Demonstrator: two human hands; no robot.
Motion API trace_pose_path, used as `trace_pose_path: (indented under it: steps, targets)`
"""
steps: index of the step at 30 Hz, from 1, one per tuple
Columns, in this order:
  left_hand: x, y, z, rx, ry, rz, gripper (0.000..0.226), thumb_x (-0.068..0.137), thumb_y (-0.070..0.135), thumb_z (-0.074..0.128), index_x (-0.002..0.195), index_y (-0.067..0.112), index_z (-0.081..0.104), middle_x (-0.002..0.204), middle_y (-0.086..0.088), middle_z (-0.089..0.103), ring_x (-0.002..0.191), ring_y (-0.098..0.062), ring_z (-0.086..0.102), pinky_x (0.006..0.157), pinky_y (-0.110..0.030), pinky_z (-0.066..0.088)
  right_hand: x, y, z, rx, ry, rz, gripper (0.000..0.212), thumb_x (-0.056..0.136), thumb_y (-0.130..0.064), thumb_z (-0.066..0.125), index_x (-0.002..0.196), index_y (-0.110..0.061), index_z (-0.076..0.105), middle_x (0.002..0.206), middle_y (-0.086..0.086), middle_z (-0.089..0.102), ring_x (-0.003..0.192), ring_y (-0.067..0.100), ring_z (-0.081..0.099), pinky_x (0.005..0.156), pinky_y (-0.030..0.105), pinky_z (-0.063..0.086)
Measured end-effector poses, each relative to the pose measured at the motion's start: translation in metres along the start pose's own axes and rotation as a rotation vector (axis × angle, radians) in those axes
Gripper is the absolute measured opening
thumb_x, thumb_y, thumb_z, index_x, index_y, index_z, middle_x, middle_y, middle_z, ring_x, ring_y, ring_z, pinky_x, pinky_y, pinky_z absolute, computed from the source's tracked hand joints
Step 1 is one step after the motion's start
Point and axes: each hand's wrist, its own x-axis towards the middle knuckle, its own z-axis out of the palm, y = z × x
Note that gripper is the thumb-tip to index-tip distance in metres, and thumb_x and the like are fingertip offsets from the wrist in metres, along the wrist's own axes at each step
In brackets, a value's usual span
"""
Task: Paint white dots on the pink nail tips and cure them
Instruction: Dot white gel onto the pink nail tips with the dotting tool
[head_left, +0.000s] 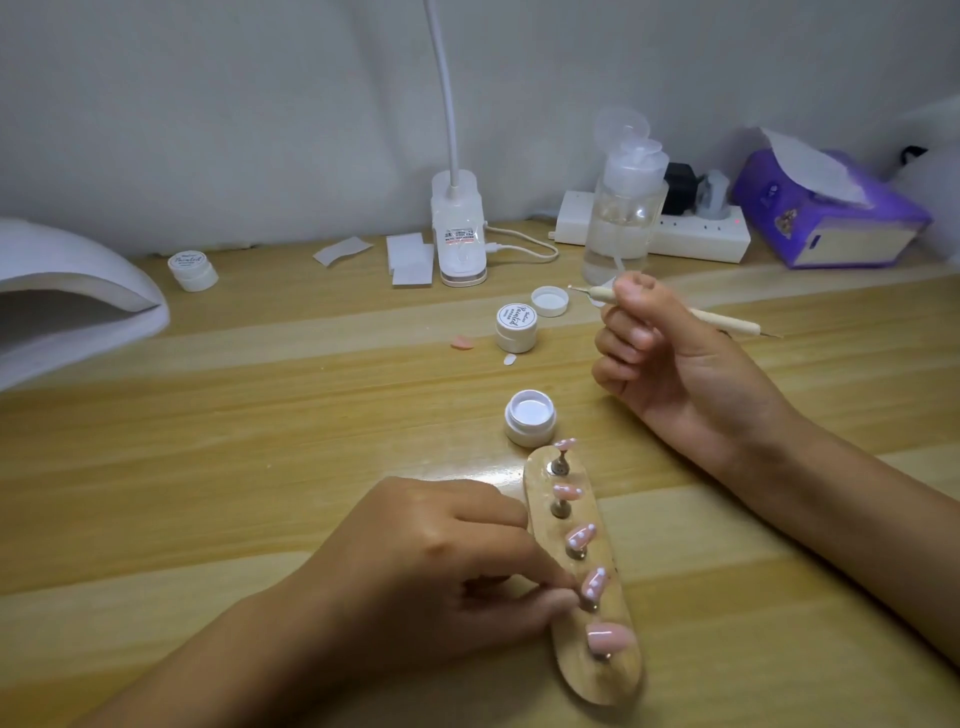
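**Left pinches peg, right holds tool up**

Left hand (441, 561) rests on the desk (260, 467), thumb and forefinger closed together on the metal peg (588, 604) under the fourth tip (595, 581), other fingers curled in. The holder (615, 675) lies right against those fingertips, running away from them with five pink tips on pegs. Second, third and fourth tips show white dots. The nearest tip (609, 636), just below the pinch, looks plain. Far tip too small to tell.

Right hand (670, 374) is raised, palm toward the camera, fingers curled tight around the tool (727, 318). One thin end sticks out left past the thumb, the other out right behind the hand.

Open jar (530, 415) of white sits between the hands, touching the holder's far end. Closed jar (516, 327) and a loose lid (549, 301) sit left of the right fingers. Lamp (67, 291) is far left, well apart from both hands.
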Motion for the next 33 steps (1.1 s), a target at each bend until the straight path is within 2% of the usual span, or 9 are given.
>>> trace_pose_path:
  steps: [4, 8, 13, 19, 23, 24, 25, 28, 33]
  targets:
    - [-0.002, 0.003, 0.000, -0.058, -0.060, 0.041, 0.010, 0.088, 0.036, 0.071, 0.085, 0.028, 0.077, 0.059, 0.007, 0.046, 0.059, -0.001, 0.031, 0.049, -0.019, 0.032, -0.003, 0.003, -0.002, -0.238, 0.020, -0.178, 0.015, 0.085, -0.018, 0.061, 0.099, -0.013, 0.067, 0.067, -0.004, 0.054, 0.063, 0.007, 0.048, 0.059, 0.018, 0.043]
    - [-0.003, 0.004, 0.005, -0.043, -0.123, 0.053, 0.014, 0.091, 0.037, 0.067, 0.102, 0.035, 0.075, 0.062, 0.005, 0.048, 0.061, -0.001, 0.030, 0.050, -0.020, 0.037, -0.011, 0.008, 0.003, -0.556, 0.010, -0.392, 0.019, 0.097, -0.016, 0.052, 0.096, -0.008, 0.069, 0.068, -0.004, 0.060, 0.066, 0.008, 0.052, 0.064, 0.018, 0.046]
    - [0.000, 0.005, 0.004, -0.059, -0.213, 0.068, 0.015, 0.094, 0.034, 0.063, 0.105, 0.033, 0.073, 0.072, 0.008, 0.031, 0.070, 0.020, 0.030, 0.061, -0.007, 0.025, -0.016, 0.011, 0.009, -0.618, -0.068, -0.397, 0.024, 0.095, -0.023, 0.052, 0.092, -0.006, 0.068, 0.072, -0.010, 0.063, 0.068, 0.001, 0.056, 0.069, 0.012, 0.045]
    - [0.008, 0.011, 0.000, 0.008, -0.127, 0.252, 0.021, 0.100, 0.008, 0.042, 0.105, 0.025, 0.053, 0.090, 0.013, 0.016, 0.075, 0.003, 0.023, 0.075, 0.004, 0.018, -0.013, 0.011, 0.008, -0.591, -0.045, -0.393, 0.023, 0.094, -0.023, 0.051, 0.090, -0.006, 0.068, 0.068, -0.007, 0.060, 0.066, 0.001, 0.054, 0.069, 0.011, 0.044]
    - [0.007, 0.019, 0.008, -0.352, 0.241, -0.036, 0.014, 0.093, 0.024, 0.065, 0.104, 0.028, 0.073, 0.075, 0.016, 0.056, 0.065, 0.005, 0.049, 0.069, -0.005, 0.041, -0.013, 0.013, 0.006, -0.653, -0.078, -0.353, 0.016, 0.092, -0.017, 0.054, 0.095, -0.009, 0.067, 0.076, -0.010, 0.063, 0.072, 0.002, 0.055, 0.072, 0.011, 0.043]
    - [0.009, 0.019, 0.007, -0.502, 0.300, -0.170, 0.014, 0.090, 0.032, 0.067, 0.102, 0.030, 0.074, 0.077, 0.012, 0.066, 0.061, -0.007, 0.058, 0.057, -0.016, 0.042, -0.013, 0.013, 0.005, -0.681, -0.087, -0.343, 0.015, 0.091, -0.016, 0.054, 0.096, -0.012, 0.067, 0.078, -0.012, 0.064, 0.073, 0.003, 0.055, 0.073, 0.012, 0.042]
    - [0.011, 0.018, 0.006, -0.637, 0.355, -0.311, 0.015, 0.086, 0.037, 0.069, 0.098, 0.032, 0.076, 0.082, 0.006, 0.072, 0.065, -0.016, 0.064, 0.060, -0.032, 0.053, -0.013, 0.014, 0.005, -0.703, -0.097, -0.340, 0.015, 0.090, -0.016, 0.054, 0.097, -0.013, 0.067, 0.080, -0.011, 0.064, 0.074, 0.004, 0.055, 0.074, 0.013, 0.043]
    - [0.019, 0.005, 0.003, -0.907, 0.512, -0.625, 0.007, 0.076, 0.026, 0.079, 0.083, 0.026, 0.078, 0.090, 0.003, 0.076, 0.062, 0.005, 0.062, 0.059, -0.006, 0.047, -0.015, 0.014, 0.005, -0.740, -0.117, -0.347, 0.018, 0.092, -0.015, 0.051, 0.097, -0.015, 0.068, 0.081, -0.008, 0.063, 0.076, 0.006, 0.056, 0.076, 0.015, 0.043]
    - [0.020, -0.008, 0.002, -1.055, 0.587, -0.767, 0.017, 0.054, 0.038, 0.075, 0.068, 0.028, 0.073, 0.078, 0.007, 0.071, 0.045, 0.000, 0.037, 0.042, -0.011, 0.029, -0.016, 0.012, 0.006, -0.782, -0.100, -0.374, 0.020, 0.095, -0.023, 0.053, 0.091, -0.014, 0.071, 0.083, -0.008, 0.065, 0.075, 0.007, 0.058, 0.075, 0.014, 0.044]
